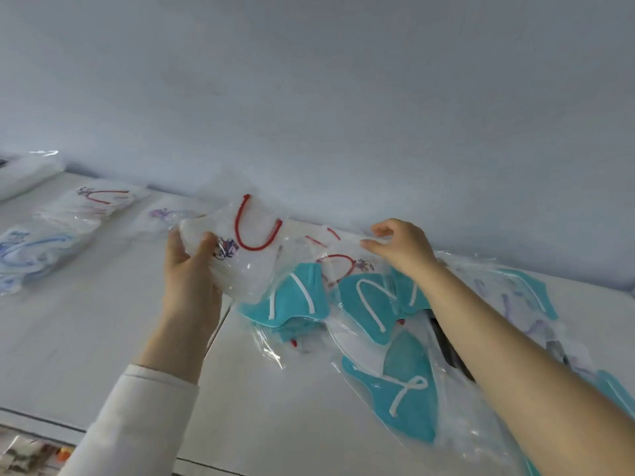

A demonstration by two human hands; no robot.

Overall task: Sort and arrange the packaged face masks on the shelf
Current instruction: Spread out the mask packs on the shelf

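Note:
My left hand grips a clear packet holding a white mask with a red ear loop, lifted above the white shelf. My right hand reaches to the back of the shelf, its fingertips on the edge of another white, red-looped mask packet that lies on a loose pile. The pile holds several teal masks with white loops in clear wrap, spreading toward the right.
At the left lie sorted packets: a white mask with a red loop, a blue-looped stack and a purple-printed packet. A white bundle sits far left. The grey wall closes the back.

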